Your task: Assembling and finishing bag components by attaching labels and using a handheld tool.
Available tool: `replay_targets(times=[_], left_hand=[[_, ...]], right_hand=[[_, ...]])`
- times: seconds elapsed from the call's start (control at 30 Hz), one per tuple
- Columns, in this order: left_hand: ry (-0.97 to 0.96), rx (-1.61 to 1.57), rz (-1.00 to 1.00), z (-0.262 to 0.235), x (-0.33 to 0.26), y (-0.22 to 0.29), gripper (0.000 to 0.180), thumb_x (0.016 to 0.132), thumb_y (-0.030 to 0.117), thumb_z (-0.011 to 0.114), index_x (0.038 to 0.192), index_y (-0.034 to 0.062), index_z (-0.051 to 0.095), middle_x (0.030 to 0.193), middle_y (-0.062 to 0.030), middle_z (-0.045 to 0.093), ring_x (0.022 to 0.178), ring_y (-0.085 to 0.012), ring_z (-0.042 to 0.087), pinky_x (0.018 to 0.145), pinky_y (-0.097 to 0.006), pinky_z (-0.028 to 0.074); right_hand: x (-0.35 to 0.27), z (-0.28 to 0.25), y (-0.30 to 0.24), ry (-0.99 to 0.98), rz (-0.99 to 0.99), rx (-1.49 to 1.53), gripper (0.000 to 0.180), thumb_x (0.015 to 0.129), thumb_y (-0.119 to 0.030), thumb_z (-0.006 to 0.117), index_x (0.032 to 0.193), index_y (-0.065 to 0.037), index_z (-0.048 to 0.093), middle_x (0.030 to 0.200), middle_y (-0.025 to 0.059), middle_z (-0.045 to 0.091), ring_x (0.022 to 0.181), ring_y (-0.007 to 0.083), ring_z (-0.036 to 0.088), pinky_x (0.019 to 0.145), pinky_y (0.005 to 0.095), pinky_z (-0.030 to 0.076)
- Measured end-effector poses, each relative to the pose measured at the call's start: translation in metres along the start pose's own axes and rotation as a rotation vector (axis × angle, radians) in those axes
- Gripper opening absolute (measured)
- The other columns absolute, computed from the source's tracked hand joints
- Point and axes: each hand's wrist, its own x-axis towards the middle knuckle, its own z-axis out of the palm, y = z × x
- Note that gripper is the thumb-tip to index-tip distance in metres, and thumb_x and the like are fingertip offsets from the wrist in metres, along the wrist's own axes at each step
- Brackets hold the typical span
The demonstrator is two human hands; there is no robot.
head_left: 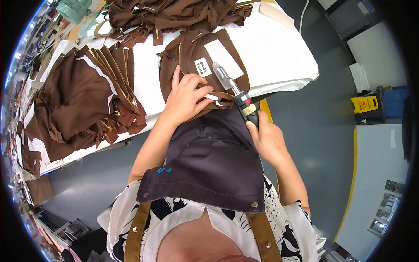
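Observation:
My left hand [187, 97] rests on a brown fabric piece [172, 72] with its fingers apart, pressing it to the white table. A white label and a white rectangular patch [224, 59] lie on this fabric, and zips run along its edges. Beside my thumb, a white strip [212, 97] shows at a curved zip [222, 93]. My right hand [268, 137] is wrapped around the black handle of what looks like a small heat torch [246, 107]. Its metal nozzle [222, 75] points away from me, above the fabric next to the patch.
The white table [283, 56] bears a large stack of brown zipped pieces [78, 100] at left and another brown heap [174, 15] at the back. A green machine part [74, 9] stands far left. Right of the grey floor are a yellow sign [365, 104] and a white cabinet [379, 174].

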Motion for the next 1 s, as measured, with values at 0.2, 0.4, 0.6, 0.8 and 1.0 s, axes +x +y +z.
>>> replay_targets(times=[0.2,0.4,0.6,0.8,1.0], left_hand=[[-0.004,0.005,0.001,0.002,0.0,0.0,0.029,0.075,0.026,0.08,0.102,0.0184,0.073,0.106,0.0014,0.058,0.116,-0.0205,0.054,0.119,-0.062,0.019],[0.013,0.016,-0.007,0.001,-0.001,0.001,0.029,0.074,0.026,0.08,0.101,0.0173,0.074,0.105,0.0014,0.059,0.114,-0.0203,0.055,0.119,-0.062,0.019],[0.025,-0.013,-0.008,0.0,-0.001,0.002,0.03,0.073,0.026,0.08,0.101,0.0173,0.074,0.104,0.0012,0.059,0.114,-0.0202,0.055,0.119,-0.062,0.019],[0.036,-0.021,-0.006,0.0,-0.001,0.001,0.03,0.073,0.026,0.08,0.1,0.0162,0.074,0.104,0.001,0.06,0.114,-0.0206,0.055,0.119,-0.062,0.019],[0.029,-0.024,-0.016,0.0,-0.001,0.001,0.028,0.073,0.025,0.08,0.099,0.0159,0.074,0.104,0.0007,0.06,0.114,-0.021,0.055,0.118,-0.062,0.021]], right_hand=[[0.006,0.014,-0.005,-0.077,0.05,-0.159,0.034,0.1,-0.031,0.054,0.106,0.002,0.047,0.078,0.022,0.066,0.073,0.0428,0.067,0.065,0.0517,0.053],[0.036,-0.003,-0.019,-0.077,-0.063,-0.235,0.031,0.1,-0.026,0.052,0.102,0.004,0.048,0.074,0.0234,0.067,0.069,0.0425,0.067,0.062,0.0507,0.054],[0.076,-0.016,-0.04,-0.117,-0.024,-0.216,0.032,0.101,-0.026,0.051,0.103,0.006,0.05,0.079,0.0244,0.069,0.078,0.0441,0.069,0.071,0.0517,0.054],[0.129,-0.019,-0.047,-0.095,-0.044,-0.19,0.036,0.101,-0.029,0.051,0.105,0.007,0.05,0.085,0.0284,0.069,0.084,0.0457,0.068,0.076,0.0517,0.054],[0.119,-0.014,-0.048,-0.141,-0.002,-0.21,0.035,0.101,-0.028,0.049,0.109,0.006,0.051,0.091,0.0262,0.07,0.09,0.0436,0.068,0.08,0.0515,0.053]])
